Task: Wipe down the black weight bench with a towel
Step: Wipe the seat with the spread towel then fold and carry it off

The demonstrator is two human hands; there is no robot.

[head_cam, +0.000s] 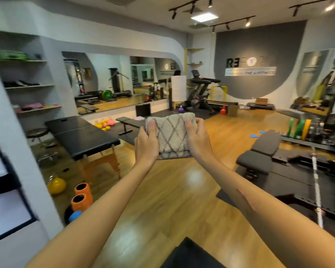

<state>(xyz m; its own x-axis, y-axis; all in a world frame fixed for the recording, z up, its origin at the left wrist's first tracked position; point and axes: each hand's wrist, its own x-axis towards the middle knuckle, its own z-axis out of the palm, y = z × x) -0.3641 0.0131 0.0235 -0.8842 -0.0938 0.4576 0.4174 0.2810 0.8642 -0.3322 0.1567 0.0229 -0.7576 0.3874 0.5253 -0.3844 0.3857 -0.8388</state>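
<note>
A: Since there's just the head view, let's start there. What's up w/ the towel (pixel 171 135)?

B: It's a folded towel, cream w/ grey diamond lines, fluffy. It's held up in the air in front of the person, over the wood floor (pixel 182 200).

A: Who's got it?

B: Both hands. The left hand (pixel 146 143) grips the left edge, thumb on the front, other fingers curled behind. The right hand (pixel 196 136) grips the right edge the same way. So both are holding on, not let go.

A: How will it feel to use?

B: I think soft, light and floppy. It will bend and droop if you hold just one corner. Not slippery, can't break. Best to keep it folded like a pad & press w/ a flat palm on top.

A: And the black weight bench (pixel 259 153)?

B: It's off to the right, by the rack, well apart from the towel. Nothing touches it yet. Its pads look smooth, so the towel should slide ok.

A: Other stuff?

B: A black massage table (pixel 81 134) on the left, another flat bench (pixel 128 120) far back, orange foam rollers (pixel 82 196) low on the left. Wiping not begun, I think.
</note>
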